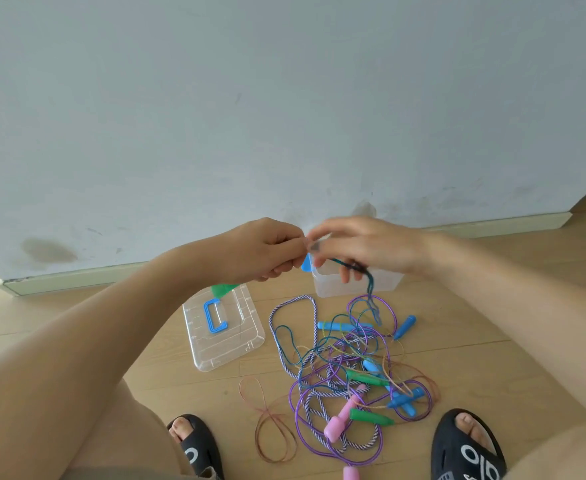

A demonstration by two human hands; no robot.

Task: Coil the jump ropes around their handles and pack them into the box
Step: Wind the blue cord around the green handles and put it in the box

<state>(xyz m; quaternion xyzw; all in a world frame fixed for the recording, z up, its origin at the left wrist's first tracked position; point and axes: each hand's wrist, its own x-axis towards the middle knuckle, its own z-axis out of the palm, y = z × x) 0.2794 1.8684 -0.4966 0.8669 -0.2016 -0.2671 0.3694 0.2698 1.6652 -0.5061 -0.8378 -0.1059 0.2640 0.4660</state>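
Note:
My left hand (pixel 267 249) and my right hand (pixel 361 245) meet in the air above the clear plastic box (pixel 381 284). Both pinch a teal jump rope (pixel 370 289), whose cord hangs down from my right hand to the floor. A blue handle (pixel 306 263) peeks out between my hands; which hand grips it is hidden. Below lies a tangled pile of jump ropes (pixel 347 368) with blue, green and pink handles and purple, striped and teal cords. A green handle (pixel 224 289) shows under my left wrist.
The box's clear lid (pixel 246 344) with a blue carry handle lies on the wooden floor left of the pile. A white wall and its baseboard (pixel 492 226) run behind the box. My two feet in black sandals (pixel 464 448) flank the pile's near edge.

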